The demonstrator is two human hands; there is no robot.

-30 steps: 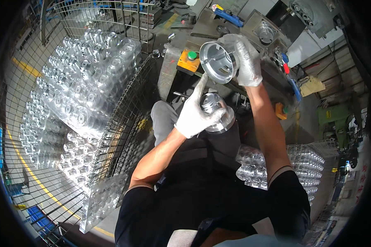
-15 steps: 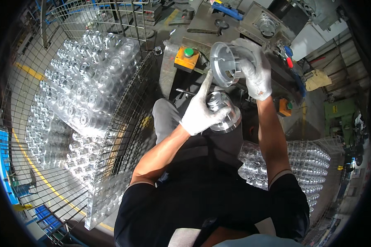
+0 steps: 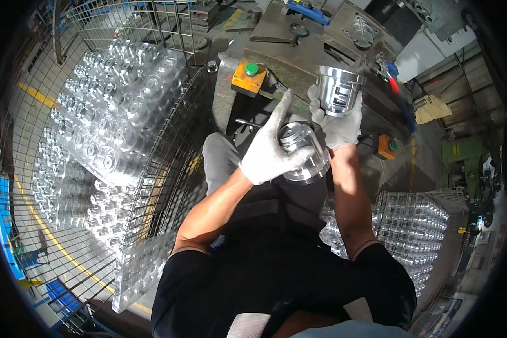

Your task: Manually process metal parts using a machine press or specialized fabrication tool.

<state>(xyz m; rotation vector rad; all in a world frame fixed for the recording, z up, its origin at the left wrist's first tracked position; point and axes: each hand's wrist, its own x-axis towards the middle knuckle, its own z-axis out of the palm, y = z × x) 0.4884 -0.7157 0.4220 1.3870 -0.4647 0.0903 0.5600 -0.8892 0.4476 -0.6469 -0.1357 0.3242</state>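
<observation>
Left hand (image 3: 267, 155) and right hand (image 3: 338, 121) in white knitted cloth gloves, matt. Each grip on bright machined metal cylinder part (image 3: 301, 151), (image 3: 338, 90): polished, mirror-glossy, grooved. Left of grips, wire mesh metal cage (image 3: 169, 146), dull grey, with glossy silver parts under clear plastic sheet (image 3: 112, 129). Beyond grips, yellow plastic button box (image 3: 248, 78), matt.
</observation>
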